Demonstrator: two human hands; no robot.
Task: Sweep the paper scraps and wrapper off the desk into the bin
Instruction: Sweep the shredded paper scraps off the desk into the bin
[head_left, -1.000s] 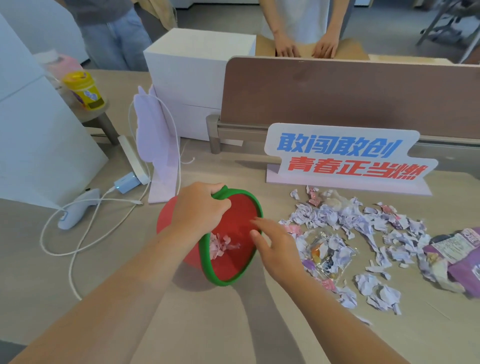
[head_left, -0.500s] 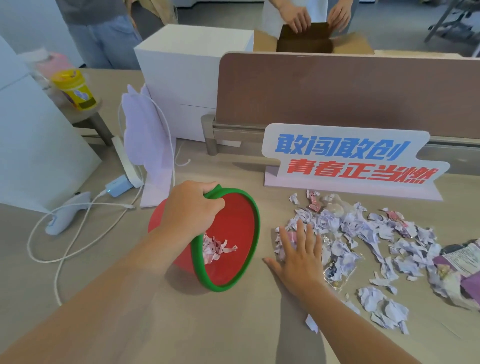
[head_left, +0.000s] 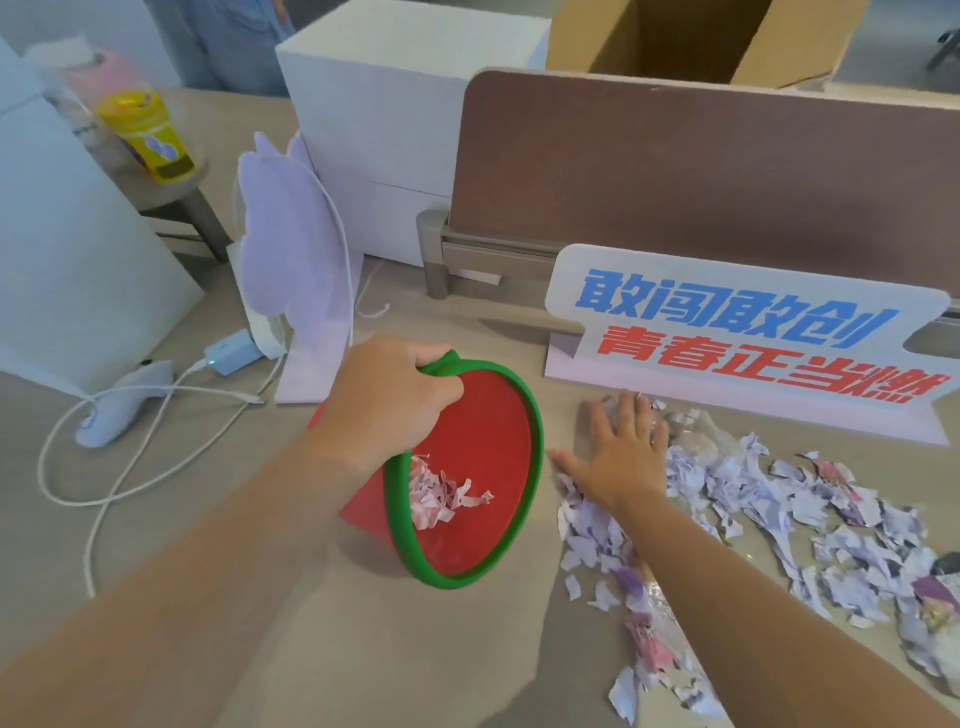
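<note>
My left hand (head_left: 387, 400) grips the green rim of a red bin (head_left: 478, 426), which lies tipped on its side on the desk with its mouth facing right. A few torn scraps (head_left: 441, 493) lie inside it. My right hand (head_left: 621, 457) lies flat, fingers spread, on the left end of a wide scatter of pale purple paper scraps (head_left: 769, 499), just right of the bin's mouth. A clear wrapper (head_left: 644, 608) lies among the scraps under my right forearm. A purple wrapper (head_left: 935, 597) shows at the right edge.
A white sign with blue and red characters (head_left: 737, 332) stands just behind the scraps, against a brown desk divider (head_left: 701, 171). Left of the bin are a white cable (head_left: 124, 457), a charger (head_left: 231, 353), a pale purple stand (head_left: 296, 270) and white boxes (head_left: 395, 104).
My right hand left the bin's mouth, went right and forward, and now lies flat at the far left end of the scrap pile. The bin stays held and tipped.
</note>
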